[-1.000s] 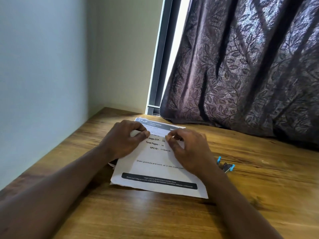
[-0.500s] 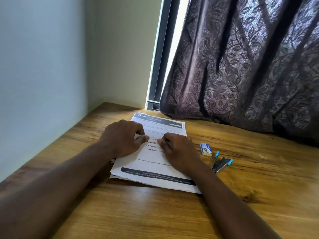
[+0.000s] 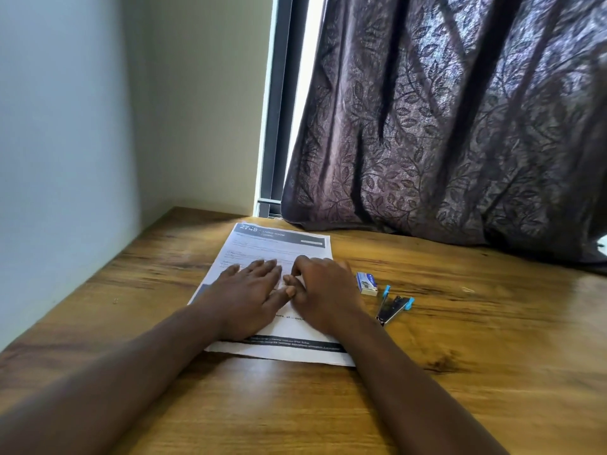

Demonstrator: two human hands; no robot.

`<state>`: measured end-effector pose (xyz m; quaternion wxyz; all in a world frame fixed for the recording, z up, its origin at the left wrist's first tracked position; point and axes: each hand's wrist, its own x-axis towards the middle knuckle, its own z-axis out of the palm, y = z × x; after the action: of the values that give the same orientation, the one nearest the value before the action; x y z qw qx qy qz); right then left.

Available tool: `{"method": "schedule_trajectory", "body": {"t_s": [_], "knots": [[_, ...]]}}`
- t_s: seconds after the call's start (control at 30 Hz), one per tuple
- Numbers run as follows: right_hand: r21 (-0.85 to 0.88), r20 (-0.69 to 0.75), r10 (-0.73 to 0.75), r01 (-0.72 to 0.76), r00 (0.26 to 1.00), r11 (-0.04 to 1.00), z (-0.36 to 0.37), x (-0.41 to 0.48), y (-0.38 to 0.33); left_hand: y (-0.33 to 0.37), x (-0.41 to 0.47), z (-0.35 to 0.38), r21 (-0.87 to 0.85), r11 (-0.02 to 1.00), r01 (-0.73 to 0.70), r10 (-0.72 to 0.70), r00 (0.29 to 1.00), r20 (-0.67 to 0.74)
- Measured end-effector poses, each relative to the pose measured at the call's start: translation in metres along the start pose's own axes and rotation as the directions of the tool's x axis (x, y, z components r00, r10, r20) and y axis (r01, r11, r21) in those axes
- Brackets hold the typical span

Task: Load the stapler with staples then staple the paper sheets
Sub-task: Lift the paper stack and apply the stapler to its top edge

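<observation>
The printed paper sheets (image 3: 276,245) lie flat on the wooden table (image 3: 460,372), dark header at the far end. My left hand (image 3: 249,290) rests on the middle of the sheets with its fingers straight and spread. Beside it, my right hand (image 3: 325,290) rests on the sheets with its fingers curled under, and I see nothing held in it. To the right of the paper lies a small blue and white staple box (image 3: 367,283). Just past it, a black stapler with blue ends (image 3: 393,307) lies hinged apart, untouched.
A dark leaf-patterned curtain (image 3: 443,142) hangs down onto the table's far edge at the right. A wall (image 3: 65,142) borders the table on the left, with a window frame (image 3: 279,126) in the corner. Bare wood stretches to the right of the stapler and in front of the paper.
Both hands let go of the paper's folded-over top, and the sheets now lie flat. The left hand has flattened out, and the staple box has come into view.
</observation>
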<state>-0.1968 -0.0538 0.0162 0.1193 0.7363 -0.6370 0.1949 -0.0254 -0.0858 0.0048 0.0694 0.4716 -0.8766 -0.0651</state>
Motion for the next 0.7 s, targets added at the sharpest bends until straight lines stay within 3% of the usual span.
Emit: {"method": "schedule_trajectory", "body": {"t_s": [0.2,0.33,0.4,0.5,0.6,0.7], "knots": [[-0.205,-0.151,0.131,-0.16,0.98,0.965,-0.024,-0.021,0.023,0.002,-0.002,-0.003,0.029,1.0,-0.004,0.003,1.0,0.024],[-0.159,-0.33,0.363,-0.43,0.871,0.888,-0.045,-0.048,0.041,0.003,-0.002,-0.006,-0.005,1.0,-0.019,0.019,1.0,0.011],[-0.156,-0.296,0.498,-0.556,0.815,0.817,-0.054,-0.06,0.053,0.005,-0.003,-0.007,0.003,1.0,-0.023,0.023,1.0,0.007],[-0.124,-0.136,0.613,-0.627,0.778,0.769,-0.057,-0.074,0.062,0.007,-0.005,-0.008,0.02,1.0,-0.018,0.018,1.0,-0.015],[-0.097,-0.049,0.634,-0.636,0.772,0.766,-0.053,-0.077,0.061,0.008,-0.006,-0.011,0.009,1.0,-0.019,0.019,1.0,-0.011],[-0.052,-0.054,0.647,-0.649,0.76,0.759,-0.05,-0.076,0.057,0.007,-0.005,-0.011,-0.01,1.0,-0.016,0.016,1.0,-0.012]]}}
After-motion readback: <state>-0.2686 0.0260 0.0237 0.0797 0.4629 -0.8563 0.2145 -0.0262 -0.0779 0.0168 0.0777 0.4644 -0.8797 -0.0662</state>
